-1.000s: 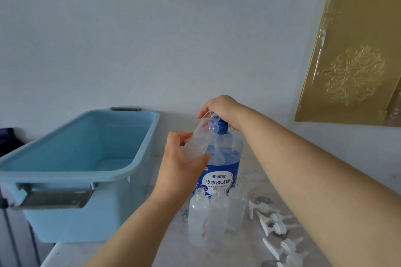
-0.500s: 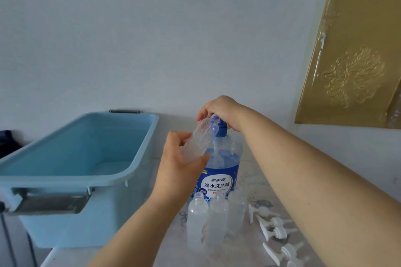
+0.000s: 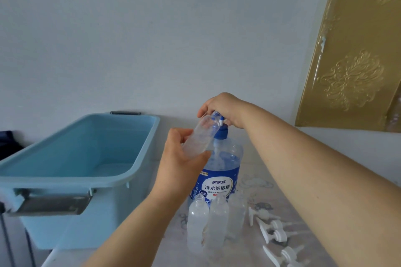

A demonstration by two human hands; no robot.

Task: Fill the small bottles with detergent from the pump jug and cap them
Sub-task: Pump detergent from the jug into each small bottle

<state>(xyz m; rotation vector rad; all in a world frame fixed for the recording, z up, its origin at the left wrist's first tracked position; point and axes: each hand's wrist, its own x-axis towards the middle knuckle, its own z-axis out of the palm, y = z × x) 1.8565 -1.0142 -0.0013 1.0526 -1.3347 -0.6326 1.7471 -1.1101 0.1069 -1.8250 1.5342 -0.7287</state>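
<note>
A big blue tub [image 3: 76, 158] stands at 9 o'clock from the pump jug [image 3: 219, 171], well out of the way. The jug stands upright on the bench [image 3: 245, 251] and has plenty of soap in it. The right hand [image 3: 223, 107] is curled over the pump top and grips it, ready to push down. The left hand [image 3: 182, 162] grips a small bottle [image 3: 199, 136], tipped so its mouth points up to 1 o'clock, right at the spout. To do this well, I think the mouth must sit snug under the spout, and each push should be slow so nothing drips. Three more open bottles [image 3: 197, 223] stand close together at 6 o'clock from the jug, easy to knock with an arm. White pump caps [image 3: 271, 230] lie at 4 o'clock, not on any bottle yet.
</note>
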